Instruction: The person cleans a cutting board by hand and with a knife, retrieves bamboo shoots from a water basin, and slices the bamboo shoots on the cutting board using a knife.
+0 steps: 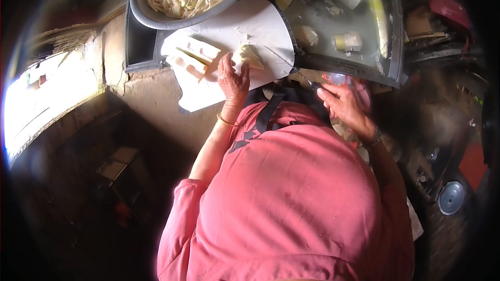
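Note:
On a white cutting board lies a pale piece of bamboo shoot. My left hand is on its near left side, with thumb and fingers bent around its edge. To the left of that hand are split bamboo shoot halves showing hollow chambers. My right hand is closed around the dark handle of a knife, beside the board's right end. The thin blade points up and left over the board, apart from the shoot piece. Part of the right hand's fingers is hidden.
A grey basin full of shredded bamboo shoot stands behind the board. To the right, a dark-framed tray holds several shoot sections, including a long yellowish one. A round metal lid is low at right.

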### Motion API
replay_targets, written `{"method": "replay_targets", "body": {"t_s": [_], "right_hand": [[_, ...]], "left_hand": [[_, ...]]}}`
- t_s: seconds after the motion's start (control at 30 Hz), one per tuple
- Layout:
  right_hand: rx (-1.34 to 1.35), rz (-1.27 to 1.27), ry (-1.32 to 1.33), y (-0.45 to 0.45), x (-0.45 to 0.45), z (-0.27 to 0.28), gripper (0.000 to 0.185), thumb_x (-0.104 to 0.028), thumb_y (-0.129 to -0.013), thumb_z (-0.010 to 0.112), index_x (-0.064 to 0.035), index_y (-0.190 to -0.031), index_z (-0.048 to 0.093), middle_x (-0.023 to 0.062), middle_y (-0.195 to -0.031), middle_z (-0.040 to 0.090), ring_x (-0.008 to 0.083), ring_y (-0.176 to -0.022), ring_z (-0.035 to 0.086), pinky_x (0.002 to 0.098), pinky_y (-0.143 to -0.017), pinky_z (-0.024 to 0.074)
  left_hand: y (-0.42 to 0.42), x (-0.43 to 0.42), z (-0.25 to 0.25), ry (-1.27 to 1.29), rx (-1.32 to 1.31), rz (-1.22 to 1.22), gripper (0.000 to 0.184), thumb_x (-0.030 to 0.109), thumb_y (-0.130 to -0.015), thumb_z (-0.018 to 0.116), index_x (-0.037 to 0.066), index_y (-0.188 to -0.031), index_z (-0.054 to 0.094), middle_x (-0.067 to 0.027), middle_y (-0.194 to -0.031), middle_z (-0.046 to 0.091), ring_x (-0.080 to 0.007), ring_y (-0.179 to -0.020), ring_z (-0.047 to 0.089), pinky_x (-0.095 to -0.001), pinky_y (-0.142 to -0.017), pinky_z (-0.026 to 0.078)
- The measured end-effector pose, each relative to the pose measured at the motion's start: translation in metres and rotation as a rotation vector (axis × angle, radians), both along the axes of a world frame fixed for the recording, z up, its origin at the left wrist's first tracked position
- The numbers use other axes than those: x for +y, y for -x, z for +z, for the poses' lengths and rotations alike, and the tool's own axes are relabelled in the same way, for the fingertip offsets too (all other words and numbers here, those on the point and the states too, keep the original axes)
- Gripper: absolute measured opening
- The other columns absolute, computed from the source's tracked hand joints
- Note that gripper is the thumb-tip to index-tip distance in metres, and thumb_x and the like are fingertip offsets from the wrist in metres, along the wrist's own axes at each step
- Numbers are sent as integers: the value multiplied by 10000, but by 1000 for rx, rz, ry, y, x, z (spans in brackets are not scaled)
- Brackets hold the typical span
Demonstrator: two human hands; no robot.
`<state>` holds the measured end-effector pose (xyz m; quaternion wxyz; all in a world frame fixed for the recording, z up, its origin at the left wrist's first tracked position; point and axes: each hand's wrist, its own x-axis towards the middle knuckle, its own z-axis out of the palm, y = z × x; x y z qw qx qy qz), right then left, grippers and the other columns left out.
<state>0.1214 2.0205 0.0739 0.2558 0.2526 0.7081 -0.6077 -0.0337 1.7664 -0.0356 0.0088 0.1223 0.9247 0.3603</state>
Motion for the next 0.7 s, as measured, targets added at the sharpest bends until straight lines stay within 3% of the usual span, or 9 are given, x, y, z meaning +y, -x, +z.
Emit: {"method": "replay_targets", "body": {"t_s": [0.03, 0.07, 0.17, 0.3, 0.4, 0.47, 0.5, 0.57, 0.7], "right_hand": [[1, -43, 3, 1, -3, -2, 344, -357, -1006, 577, -28, -952, 658, -27, -688, 504, 57, -547, 478, 218, -516, 417], [2, -85, 6, 2, -5, -3, 333, -356, -1009, 571, -40, -942, 654, -33, -692, 499, 53, -549, 473, 203, -508, 403], [-9, -100, 58, 8, -12, -2, 335, -351, -1011, 572, -31, -954, 652, -36, -692, 499, 46, -566, 454, 212, -508, 388], [56, -93, 5, 10, -20, -4, 331, -344, -1011, 576, -28, -942, 645, -46, -692, 487, 27, -604, 429, 211, -523, 363], [27, -90, 41, 17, -22, 7, 340, -321, -1013, 580, 10, -1033, 657, -25, -752, 538, 34, -701, 464, 231, -614, 418], [94, -70, 43, 22, -24, 10, 383, -294, -1012, 582, 41, -1190, 633, 36, -902, 662, 72, -861, 552, 266, -773, 476], [92, -75, 45, 24, -25, 13, 383, -294, -1012, 582, 41, -1190, 633, 36, -902, 662, 72, -861, 552, 266, -773, 476], [179, 8, -30, 29, -26, 16, 431, -269, -1012, 582, 52, -1300, 574, 95, -1093, 704, 104, -1022, 571, 296, -914, 465], [271, 72, -82, 40, -34, 12, 417, -253, -996, 601, 51, -1282, 589, 161, -1134, 711, 152, -1059, 633, 307, -911, 480]], "left_hand": [[-2, 2, 1, -4, -229, 105, 480, 222, -836, 725, 25, -1226, 528, -172, -1045, 580, -377, -996, 568, -468, -871, 472], [1, 4, -3, 29, -195, 89, 569, 335, -812, 767, 20, -1212, 510, -185, -1055, 568, -387, -981, 572, -475, -822, 481], [10, 17, -20, 153, 66, 62, 596, 373, -803, 767, 17, -1207, 511, -192, -1065, 564, -394, -968, 579, -482, -811, 482], [19, 17, -13, 161, -92, -84, 543, 222, -776, 718, -9, -1221, 510, -214, -1079, 570, -413, -1005, 565, -484, -853, 473], [25, 5, -13, 99, 8, -253, 512, 140, -754, 681, -13, -1216, 521, -210, -1053, 575, -409, -999, 564, -481, -857, 472], [22, 1, -13, 85, 47, -240, 495, 138, -751, 687, -12, -1197, 536, -204, -1041, 578, -404, -993, 564, -478, -854, 474], [20, -1, -13, 71, 89, -223, 478, 136, -748, 694, -11, -1179, 550, -199, -1030, 581, -399, -987, 564, -474, -851, 475], [14, -2, -14, 85, 65, -189, 470, 137, -745, 698, -11, -1169, 560, -194, -1026, 580, -395, -984, 564, -471, -846, 475], [12, 3, -26, 100, 120, -153, 366, 137, -741, 709, 2, -1058, 584, -178, -979, 566, -385, -959, 559, -467, -815, 475]]}}
